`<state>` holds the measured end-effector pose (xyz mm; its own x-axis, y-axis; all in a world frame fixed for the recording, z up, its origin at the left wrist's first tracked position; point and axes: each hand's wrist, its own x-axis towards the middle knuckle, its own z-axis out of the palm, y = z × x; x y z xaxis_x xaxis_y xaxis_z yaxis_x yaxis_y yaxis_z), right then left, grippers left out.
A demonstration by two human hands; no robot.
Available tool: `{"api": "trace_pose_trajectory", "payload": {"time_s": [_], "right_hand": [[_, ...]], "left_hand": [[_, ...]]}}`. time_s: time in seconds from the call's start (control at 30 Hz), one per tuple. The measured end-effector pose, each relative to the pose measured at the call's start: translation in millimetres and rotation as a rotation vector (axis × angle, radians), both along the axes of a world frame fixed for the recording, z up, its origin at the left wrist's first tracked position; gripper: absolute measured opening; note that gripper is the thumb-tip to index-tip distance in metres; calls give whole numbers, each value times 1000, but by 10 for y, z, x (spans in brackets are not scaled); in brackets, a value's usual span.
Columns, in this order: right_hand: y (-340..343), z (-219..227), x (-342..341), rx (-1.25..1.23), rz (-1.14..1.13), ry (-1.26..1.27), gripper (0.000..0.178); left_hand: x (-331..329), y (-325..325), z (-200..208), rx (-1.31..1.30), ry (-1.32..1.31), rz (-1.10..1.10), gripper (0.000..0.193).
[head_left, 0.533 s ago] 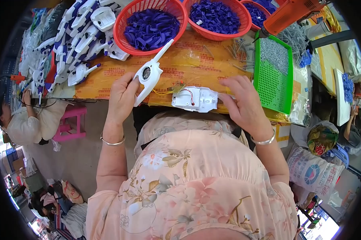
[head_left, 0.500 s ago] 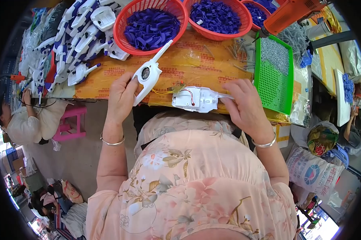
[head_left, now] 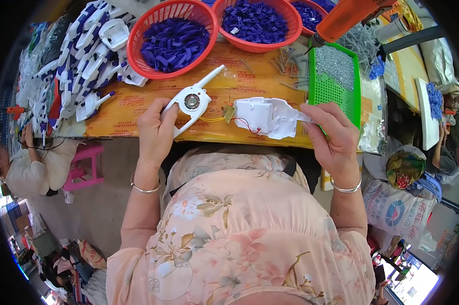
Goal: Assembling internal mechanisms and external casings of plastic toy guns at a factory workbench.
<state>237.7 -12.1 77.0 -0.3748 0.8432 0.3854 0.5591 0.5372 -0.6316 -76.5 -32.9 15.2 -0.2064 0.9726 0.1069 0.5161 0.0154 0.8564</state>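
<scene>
My left hand [head_left: 156, 129] is closed on a white plastic shell half [head_left: 203, 97] with a long narrow arm and a round metal-rimmed part [head_left: 192, 101] in its middle. Pinched between the thumb and fingers of my right hand [head_left: 336, 134] is the narrow end of another white plastic shell half [head_left: 278, 119], its boxy inner side facing up. Between the two halves lies a small circuit board [head_left: 229, 112]. Yellow wires [head_left: 212, 119] run from it toward the left half, and a red wire [head_left: 247, 123] crosses the right half.
Red baskets of purple plastic parts [head_left: 176, 43] stand at the back. White-and-purple assembled pieces [head_left: 89, 61] are piled at left. On the right are a green tray [head_left: 355, 96] of small metal pieces and an orange power driver [head_left: 341, 23] above it. Loose screws [head_left: 286, 63] lie on the tabletop.
The whole view has shifted, with the table appearing farther left. My right hand has drawn its shell half to the right and tilted it, widening the gap between the halves.
</scene>
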Motion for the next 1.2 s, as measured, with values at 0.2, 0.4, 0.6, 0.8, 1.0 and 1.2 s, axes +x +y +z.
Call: {"api": "trace_pose_trajectory", "payload": {"time_s": [0.2, 0.4, 0.6, 0.8, 1.0, 1.2], "right_hand": [[-35, 70, 52, 23, -47, 28, 25], [53, 160, 70, 82, -117, 27, 16], [305, 272, -52, 117, 30, 106, 18], [510, 395, -409, 172, 375, 157, 23], [493, 11, -667, -1, 181, 527, 35], [353, -517, -694, -210, 152, 272, 28]], "left_hand": [[128, 123, -61, 43, 25, -29, 15], [147, 72, 53, 66, 302, -46, 18], [422, 208, 534, 279, 275, -315, 34], [624, 607, 786, 88, -131, -811, 53], [430, 624, 520, -12, -656, -466, 44], [236, 419, 320, -90, -945, -210, 43]]}}
